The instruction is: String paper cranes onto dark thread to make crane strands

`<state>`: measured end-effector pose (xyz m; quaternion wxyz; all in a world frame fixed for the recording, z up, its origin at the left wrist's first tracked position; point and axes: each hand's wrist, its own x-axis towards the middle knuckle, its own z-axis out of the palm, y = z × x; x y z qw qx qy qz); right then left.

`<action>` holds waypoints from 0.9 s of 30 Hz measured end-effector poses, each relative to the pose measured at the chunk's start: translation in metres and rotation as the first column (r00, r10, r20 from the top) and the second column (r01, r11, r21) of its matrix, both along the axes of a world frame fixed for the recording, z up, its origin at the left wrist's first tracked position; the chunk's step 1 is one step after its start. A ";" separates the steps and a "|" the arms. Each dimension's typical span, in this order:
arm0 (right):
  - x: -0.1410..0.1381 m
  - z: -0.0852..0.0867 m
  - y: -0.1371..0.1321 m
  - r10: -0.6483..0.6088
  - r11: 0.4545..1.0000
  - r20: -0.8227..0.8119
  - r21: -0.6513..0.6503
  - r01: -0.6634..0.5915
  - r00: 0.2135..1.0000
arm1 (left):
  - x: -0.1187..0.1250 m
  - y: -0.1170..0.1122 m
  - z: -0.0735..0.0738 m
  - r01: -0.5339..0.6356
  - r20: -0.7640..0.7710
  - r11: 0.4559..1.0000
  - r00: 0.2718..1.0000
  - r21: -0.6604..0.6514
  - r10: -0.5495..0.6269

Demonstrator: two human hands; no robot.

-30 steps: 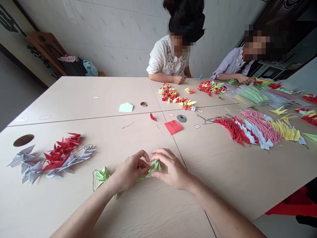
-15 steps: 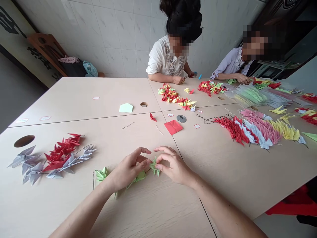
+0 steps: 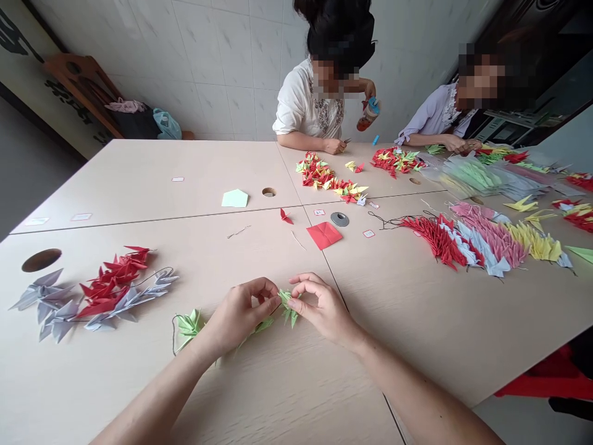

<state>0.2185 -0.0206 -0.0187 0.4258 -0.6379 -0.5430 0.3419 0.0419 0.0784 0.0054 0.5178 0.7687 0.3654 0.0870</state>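
Between my hands is a cluster of light-green paper cranes (image 3: 288,308), folded with thin pointed tips. My right hand (image 3: 322,306) pinches it between thumb and forefinger from the right, the other fingers curled loosely. From the left, the closed thumb and forefinger of my left hand (image 3: 248,309) grip its edge, beside a short stretch of dark string. More green cranes on this string lie partly hidden under my left wrist, with a green crane (image 3: 189,324) and a loop of dark string (image 3: 174,337) showing to its left.
Strung red cranes (image 3: 111,281) and grey cranes (image 3: 58,309) lie at left. Ahead are a red paper square (image 3: 324,235), a metal ring (image 3: 340,219) and a green paper piece (image 3: 235,198). Colourful crane strings (image 3: 486,238) lie at right. Two people sit across the table.
My left fingers have closed in on the green cranes, which have shifted slightly left and up. Across the table, the person in white has lifted a container off to the side.
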 end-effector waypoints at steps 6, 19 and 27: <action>0.001 0.001 0.000 0.028 0.998 -0.010 0.052 -0.027 1.000 | 0.001 -0.002 0.003 0.022 0.032 1.000 0.999 0.019 -0.022; 0.002 0.000 0.000 0.020 0.999 0.171 0.033 -0.026 0.985 | 0.001 -0.006 0.003 0.140 -0.130 0.988 0.983 0.070 -0.130; 0.001 0.005 -0.004 0.064 0.997 0.273 0.031 -0.075 0.960 | 0.003 -0.007 0.003 0.164 -0.193 0.984 0.970 0.075 -0.148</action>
